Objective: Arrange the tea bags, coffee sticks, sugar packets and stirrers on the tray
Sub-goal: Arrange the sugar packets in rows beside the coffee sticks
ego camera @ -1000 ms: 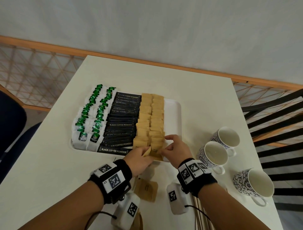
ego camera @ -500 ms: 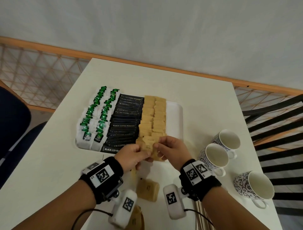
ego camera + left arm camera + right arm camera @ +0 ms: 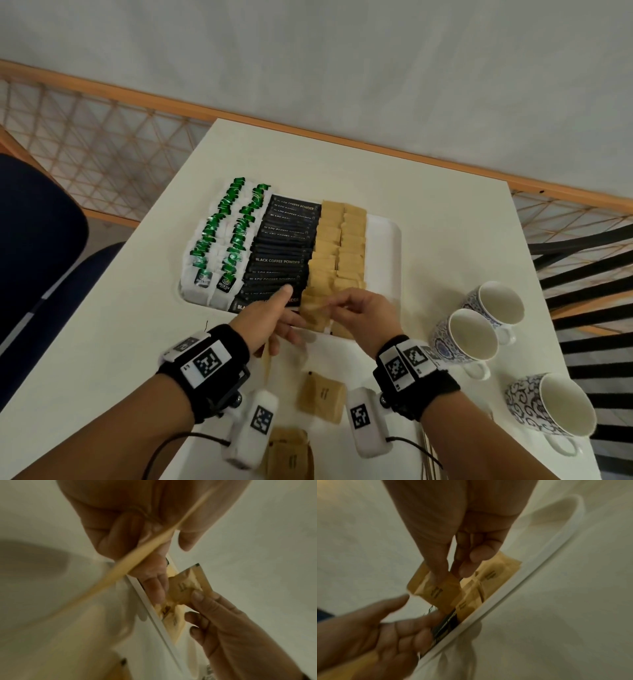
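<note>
The white tray (image 3: pixel 387 246) holds rows of green-tagged tea bags (image 3: pixel 222 246), black coffee sticks (image 3: pixel 284 240) and brown sugar packets (image 3: pixel 339 246). My right hand (image 3: pixel 334 305) pinches one sugar packet (image 3: pixel 313 306) by its edge, just over the near end of the sugar rows; the right wrist view shows this packet (image 3: pixel 440 589) between thumb and fingers. My left hand (image 3: pixel 274 315) stretches its index finger onto the nearest coffee sticks. Its other fingers curl round a spare sugar packet (image 3: pixel 137 555), seen edge-on.
Two loose sugar packets (image 3: pixel 322 394) (image 3: pixel 289 452) lie on the table near my wrists. Thin wooden stirrers (image 3: pixel 427 455) show at the bottom edge. Three patterned mugs (image 3: pixel 462 335) stand to the right. A dark blue chair (image 3: pixel 34 257) is at the left, a black slatted chair (image 3: pixel 589 274) at the right.
My left hand has let go of the packet both hands held and reached its index finger onto the coffee sticks. The right hand keeps that packet at the tray's near edge.
</note>
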`<action>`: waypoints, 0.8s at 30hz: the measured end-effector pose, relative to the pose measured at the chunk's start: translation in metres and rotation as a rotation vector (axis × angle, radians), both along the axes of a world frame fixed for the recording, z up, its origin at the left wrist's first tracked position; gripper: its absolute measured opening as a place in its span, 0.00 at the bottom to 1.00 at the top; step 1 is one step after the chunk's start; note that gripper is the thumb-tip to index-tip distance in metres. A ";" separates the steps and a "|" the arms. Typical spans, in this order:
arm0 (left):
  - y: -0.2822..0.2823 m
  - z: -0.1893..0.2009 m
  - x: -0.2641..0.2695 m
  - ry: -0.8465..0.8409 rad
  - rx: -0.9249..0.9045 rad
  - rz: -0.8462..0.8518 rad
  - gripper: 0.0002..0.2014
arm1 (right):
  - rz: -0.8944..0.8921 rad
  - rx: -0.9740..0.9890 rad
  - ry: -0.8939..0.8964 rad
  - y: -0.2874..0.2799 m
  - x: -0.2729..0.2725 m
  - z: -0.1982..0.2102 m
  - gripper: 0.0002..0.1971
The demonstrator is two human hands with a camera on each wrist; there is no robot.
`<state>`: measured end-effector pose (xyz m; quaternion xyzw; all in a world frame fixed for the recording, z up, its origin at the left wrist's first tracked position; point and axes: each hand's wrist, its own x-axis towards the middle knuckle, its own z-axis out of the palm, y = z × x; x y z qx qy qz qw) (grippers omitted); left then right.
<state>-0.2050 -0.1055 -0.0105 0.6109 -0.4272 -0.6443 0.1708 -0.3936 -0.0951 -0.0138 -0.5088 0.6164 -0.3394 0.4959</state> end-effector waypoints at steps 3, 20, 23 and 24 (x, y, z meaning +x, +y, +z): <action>-0.002 -0.004 -0.002 0.076 -0.057 0.061 0.17 | 0.177 -0.128 0.103 0.005 0.005 -0.003 0.21; -0.008 -0.009 0.004 -0.111 -0.141 0.015 0.11 | 0.039 0.087 0.162 -0.018 -0.008 -0.005 0.05; -0.006 -0.012 0.005 -0.114 -0.114 0.003 0.11 | 0.150 0.108 0.319 -0.018 -0.002 -0.006 0.05; -0.006 -0.012 0.004 -0.113 -0.112 0.006 0.11 | 0.170 0.103 0.357 -0.019 -0.001 -0.006 0.05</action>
